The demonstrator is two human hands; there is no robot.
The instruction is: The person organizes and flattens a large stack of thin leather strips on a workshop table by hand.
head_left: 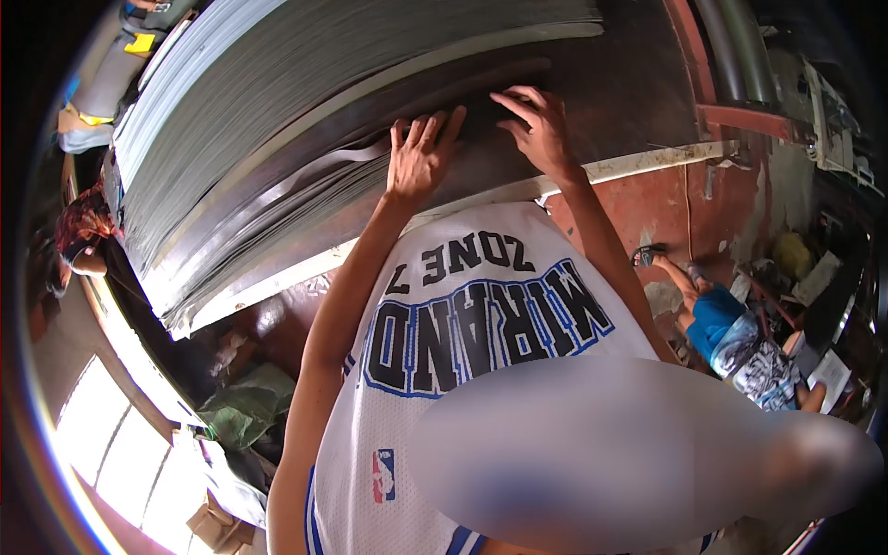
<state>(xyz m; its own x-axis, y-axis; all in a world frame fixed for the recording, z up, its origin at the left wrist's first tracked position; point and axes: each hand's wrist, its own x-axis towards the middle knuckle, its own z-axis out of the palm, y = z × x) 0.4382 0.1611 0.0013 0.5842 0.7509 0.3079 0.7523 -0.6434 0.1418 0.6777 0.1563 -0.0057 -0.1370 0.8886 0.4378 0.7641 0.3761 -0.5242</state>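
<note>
My left hand (422, 163) lies palm down at the front right part of a large stack of thin grey sheets (268, 111), its fingers bent and spread. It seems to rest on the stack; the contact is under the fingers. My right hand (539, 134) is just to the right, over a dark flat surface (601, 102). Its fingers are partly curled, thumb and forefinger apart, with nothing visible between them. A pale strip (444, 48) runs lengthwise across the sheets. Near the left hand, some sheet edges are lifted and wavy.
A pale, worn edge rail (647, 165) runs between my body and the work surface. At the right, a person in blue shorts (717, 324) is low beside a red wall. Another person's patterned sleeve (85, 222) shows at the left. A green sheet of plastic (245, 407) lies lower left.
</note>
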